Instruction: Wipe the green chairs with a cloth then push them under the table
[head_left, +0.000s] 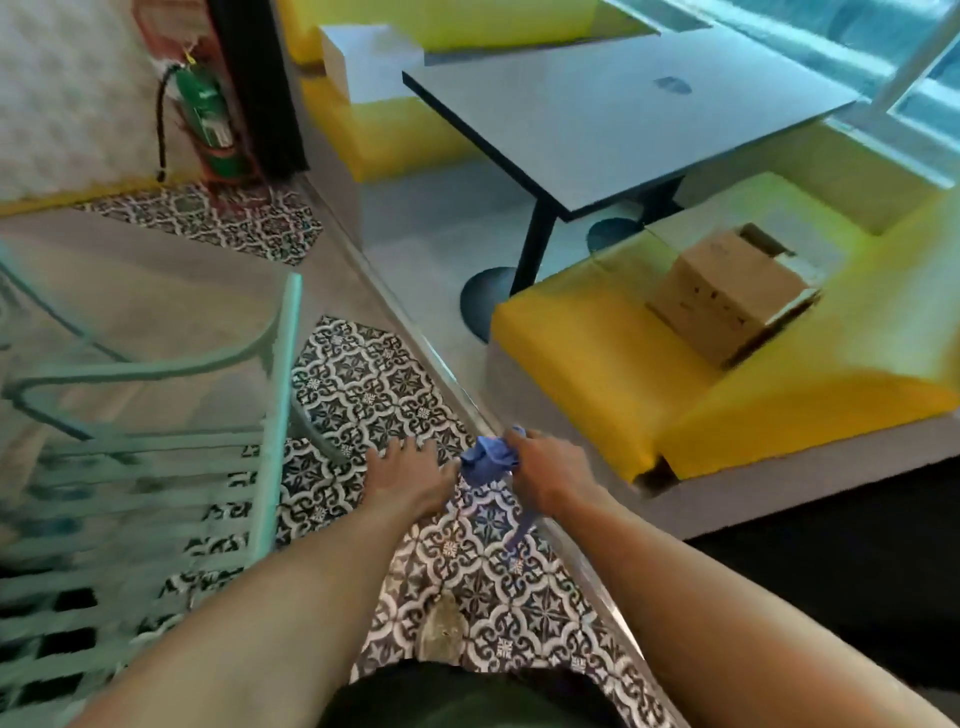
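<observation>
Cloth, metal, card and tile

Soft crumpled blue cloth (488, 457); pale green slatted metal chair (156, 467); matt brown cardboard box (727, 296); smooth grey surface (623, 119); glossy yellow seat (597, 353); patterned tiled floor (363, 384).

Your right hand (545, 475) grips a blue cloth (488, 460). Chair (156, 441) at your left: pale mint-green slats and frame. Floor tiles (363, 384): black-and-white ornate floral pattern. Table (623, 119) top is grey with a dark edge, black legs. Benches (779, 364): bright yellow cushions. Box (727, 296): plain brown cardboard. Extinguisher (205, 119): green body.
</observation>
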